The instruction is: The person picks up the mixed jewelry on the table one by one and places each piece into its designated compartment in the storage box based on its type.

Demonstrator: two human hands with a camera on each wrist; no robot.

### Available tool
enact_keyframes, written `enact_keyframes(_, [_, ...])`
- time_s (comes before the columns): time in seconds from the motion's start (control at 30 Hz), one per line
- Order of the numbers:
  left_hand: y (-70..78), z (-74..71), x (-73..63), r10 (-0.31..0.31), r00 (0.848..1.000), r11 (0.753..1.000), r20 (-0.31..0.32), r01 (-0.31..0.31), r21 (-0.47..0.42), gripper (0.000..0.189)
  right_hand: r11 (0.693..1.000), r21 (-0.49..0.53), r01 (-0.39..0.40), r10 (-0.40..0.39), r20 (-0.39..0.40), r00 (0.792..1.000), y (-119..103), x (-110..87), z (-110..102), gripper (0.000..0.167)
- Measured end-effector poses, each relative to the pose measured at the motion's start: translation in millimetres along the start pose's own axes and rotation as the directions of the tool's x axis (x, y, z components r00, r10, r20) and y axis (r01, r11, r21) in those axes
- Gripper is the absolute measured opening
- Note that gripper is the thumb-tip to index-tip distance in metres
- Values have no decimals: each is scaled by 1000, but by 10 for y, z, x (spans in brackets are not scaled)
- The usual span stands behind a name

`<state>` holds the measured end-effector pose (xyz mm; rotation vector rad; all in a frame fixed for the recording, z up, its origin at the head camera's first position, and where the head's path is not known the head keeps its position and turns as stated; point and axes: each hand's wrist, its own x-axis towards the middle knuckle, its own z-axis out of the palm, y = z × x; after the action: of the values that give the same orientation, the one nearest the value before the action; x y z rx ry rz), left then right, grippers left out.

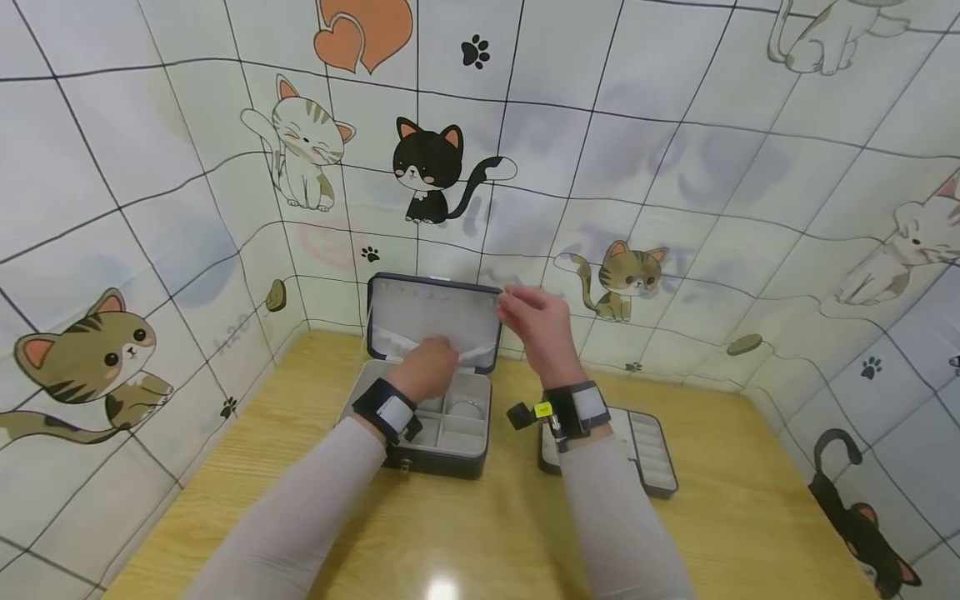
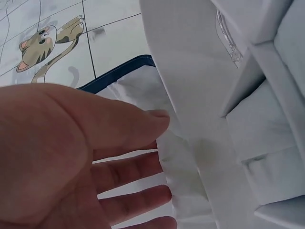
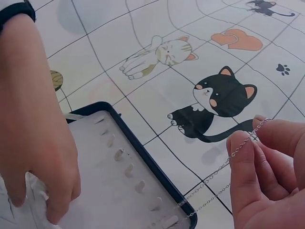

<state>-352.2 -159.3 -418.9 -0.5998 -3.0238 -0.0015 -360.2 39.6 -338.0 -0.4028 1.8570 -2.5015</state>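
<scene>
A navy jewelry box [image 1: 442, 464] stands with its lid [image 1: 442, 312] raised; the lid's light lining carries a row of small hooks [image 3: 139, 186]. My left hand [image 1: 425, 369] reaches over the compartments to the gathered fabric pocket [image 2: 183, 164] at the lid's base. Its thumb lies in front of the pocket's edge, and the fingertips dip behind it. Beside the lid's upper right corner, my right hand [image 1: 536, 321] pinches a thin silver chain necklace [image 3: 240, 145] between thumb and index finger. Two strands slant from there down to the lid's corner hook.
A ring-shaped silver piece [image 1: 467, 408] lies in one box compartment. Right of the box, partly under my right forearm, sits a navy-edged tray [image 1: 656, 454] with light lining. Both rest on a wooden table [image 1: 487, 533] against a cat-printed, gridded backdrop [image 1: 540, 167].
</scene>
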Motion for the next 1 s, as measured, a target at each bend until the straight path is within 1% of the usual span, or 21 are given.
enact_keyframes(0.17, [21, 24, -43, -11, 1000, 1000, 25, 11, 1, 16, 999, -35, 19, -19, 9, 1000, 44, 128, 96, 34])
enact_keyframes(0.3, [14, 42, -74, -1, 1000, 1000, 18, 1, 4, 13, 998, -48, 33, -32, 13, 999, 64, 225, 161, 39])
enact_keyframes(0.37, [14, 46, -94, -3, 1000, 1000, 14, 3, -1, 11, 999, -36, 29, -28, 11, 1000, 72, 269, 189, 37])
enact_keyframes(0.47, [24, 42, -129, 10, 1000, 1000, 19, -9, -6, 10, 1000, -15, 9, -9, 6, 1000, 89, 332, 221, 34])
enact_keyframes(0.57, [52, 28, -151, 32, 999, 999, 30, -32, 11, 10, 1000, -4, -12, 12, -8, 1000, 117, 388, 211, 39])
enact_keyframes(0.7, [88, 17, -150, 37, 998, 999, 47, -38, 26, 10, 1000, -6, -26, 26, -31, 999, 153, 445, 173, 49])
enact_keyframes(0.83, [106, 21, -145, 46, 998, 999, 43, -46, 10, 13, 999, 6, -35, 35, -48, 998, 179, 479, 167, 50])
enact_keyframes(0.9, [104, 20, -152, 56, 998, 998, 37, -57, 24, 14, 999, 14, -34, 35, -43, 998, 192, 500, 194, 48])
enact_keyframes(1.0, [92, 10, -175, 44, 998, 998, 41, -45, 41, 13, 999, 19, -27, 27, -23, 999, 204, 530, 268, 46])
